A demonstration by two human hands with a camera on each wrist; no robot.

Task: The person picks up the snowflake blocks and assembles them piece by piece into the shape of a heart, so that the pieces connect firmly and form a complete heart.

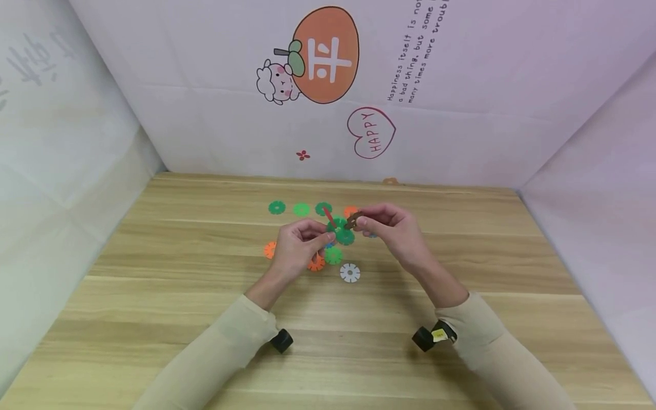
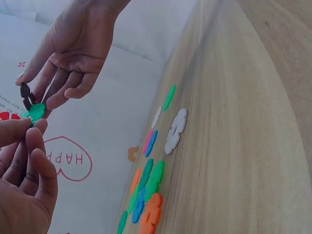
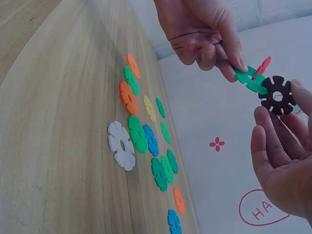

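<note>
Both hands meet in the air above the wooden table. My left hand (image 1: 297,247) pinches a slotted green disc piece (image 3: 247,79) at its edge, between thumb and fingers. A red disc piece (image 3: 263,66) is joined to the green one and stands out at an angle. My right hand (image 1: 402,233) pinches a dark brown slotted disc (image 3: 267,103) between thumb and fingertips. The brown disc's edge is right at the green disc's edge, overlapping it in the right wrist view. Another green part shows behind the brown disc, mostly hidden.
Loose discs lie flat beneath and around the hands: a white one (image 1: 344,273) nearest, an orange one (image 1: 270,250) at left, a light green one (image 1: 333,255) and several more. A printed white sheet (image 1: 215,125) rises behind the wooden table (image 1: 348,353).
</note>
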